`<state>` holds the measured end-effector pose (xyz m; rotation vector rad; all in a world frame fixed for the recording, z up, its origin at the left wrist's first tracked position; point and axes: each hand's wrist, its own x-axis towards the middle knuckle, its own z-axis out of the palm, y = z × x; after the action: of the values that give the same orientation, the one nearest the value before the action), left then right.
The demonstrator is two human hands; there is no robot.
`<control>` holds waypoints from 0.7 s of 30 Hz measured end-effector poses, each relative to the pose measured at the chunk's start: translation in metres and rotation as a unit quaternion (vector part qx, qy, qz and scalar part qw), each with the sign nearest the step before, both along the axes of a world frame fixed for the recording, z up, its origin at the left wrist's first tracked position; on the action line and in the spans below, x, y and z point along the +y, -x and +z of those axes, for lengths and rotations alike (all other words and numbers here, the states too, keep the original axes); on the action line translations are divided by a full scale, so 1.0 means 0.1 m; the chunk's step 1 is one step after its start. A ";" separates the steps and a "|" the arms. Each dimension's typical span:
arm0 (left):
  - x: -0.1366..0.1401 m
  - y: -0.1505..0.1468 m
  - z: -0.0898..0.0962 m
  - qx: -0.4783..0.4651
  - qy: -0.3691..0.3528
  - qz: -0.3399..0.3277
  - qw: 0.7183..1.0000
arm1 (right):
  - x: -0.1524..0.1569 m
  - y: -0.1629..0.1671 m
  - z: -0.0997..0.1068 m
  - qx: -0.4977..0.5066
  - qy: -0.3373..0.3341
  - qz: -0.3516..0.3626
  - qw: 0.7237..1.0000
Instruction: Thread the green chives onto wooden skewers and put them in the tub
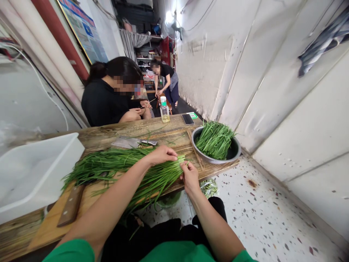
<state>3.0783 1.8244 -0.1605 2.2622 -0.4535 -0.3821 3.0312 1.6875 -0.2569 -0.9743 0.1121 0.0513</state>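
A long bundle of garlic chives (117,162) lies across the wooden table, its pale stem ends toward the right and its leaves spread left over a cutting board (46,227). My left hand (163,155) rests on the stem ends from above, thumb and fingers closed together on them. Close by on the right, my right hand (190,176) pinches at the pale ends of the stems. Behind the bundle a cleaver (128,142) lies flat. Another knife with a brown wooden handle (71,205) sits on the board, its blade mostly under the leaves.
A metal basin (236,151) holding cut chives stands at the table's right end, beside thin sticks (195,149). Farther back are a bottle (164,111) and a phone (188,119). A white bin (65,153) stands left. One person (106,94) sits across; another (169,78) bends over farther off.
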 end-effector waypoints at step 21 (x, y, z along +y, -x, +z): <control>0.01 0.00 -0.03 0.011 -0.015 -0.012 1.000 | -0.01 0.02 0.06 0.030 0.011 -0.005 0.999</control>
<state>3.0786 1.8249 -0.1640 2.2810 -0.4676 -0.4272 3.0289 1.6866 -0.2504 -0.9945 0.1732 0.0693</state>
